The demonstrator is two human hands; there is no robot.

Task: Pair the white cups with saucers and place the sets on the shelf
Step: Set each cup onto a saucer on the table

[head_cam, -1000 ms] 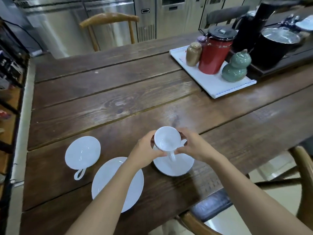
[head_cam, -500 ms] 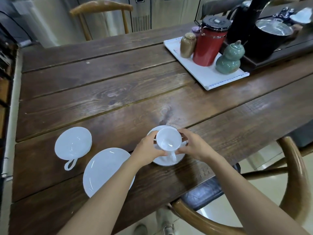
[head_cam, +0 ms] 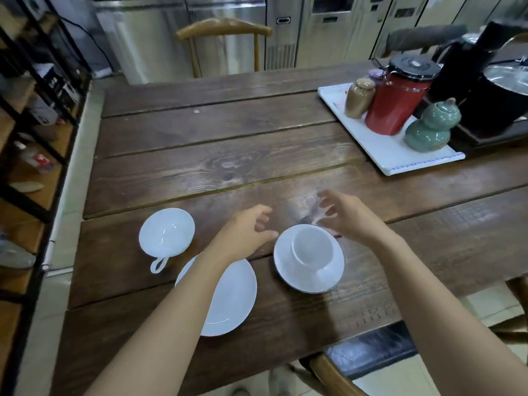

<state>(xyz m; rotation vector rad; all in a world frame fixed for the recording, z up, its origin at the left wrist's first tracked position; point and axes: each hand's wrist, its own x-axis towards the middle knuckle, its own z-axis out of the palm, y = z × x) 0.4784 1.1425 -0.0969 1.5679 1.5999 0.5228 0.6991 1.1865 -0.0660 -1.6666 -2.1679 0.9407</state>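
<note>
A white cup (head_cam: 313, 248) stands upright on a white saucer (head_cam: 331, 277) near the table's front edge. My left hand (head_cam: 247, 231) hovers just left of that set, fingers apart and holding nothing. My right hand (head_cam: 347, 214) floats behind and to the right of the cup, also spread and empty. A second white cup (head_cam: 166, 236) with its handle toward me sits alone on the wood at the left. A bare second saucer (head_cam: 234, 298) lies between the two cups, partly under my left forearm. The shelf (head_cam: 31, 155) stands at the left.
A white tray (head_cam: 394, 155) at the back right carries a red canister (head_cam: 395, 105), a brown jar (head_cam: 358, 98) and a green gourd jar (head_cam: 431, 125). Black kettles (head_cam: 497, 90) stand beyond it. Wooden chairs are at the far side (head_cam: 224, 27) and near right (head_cam: 328, 372). The shelf holds assorted items.
Both hands have let go of the cup, which now rests on its saucer, and have drawn away from it with fingers spread. The view has shifted right.
</note>
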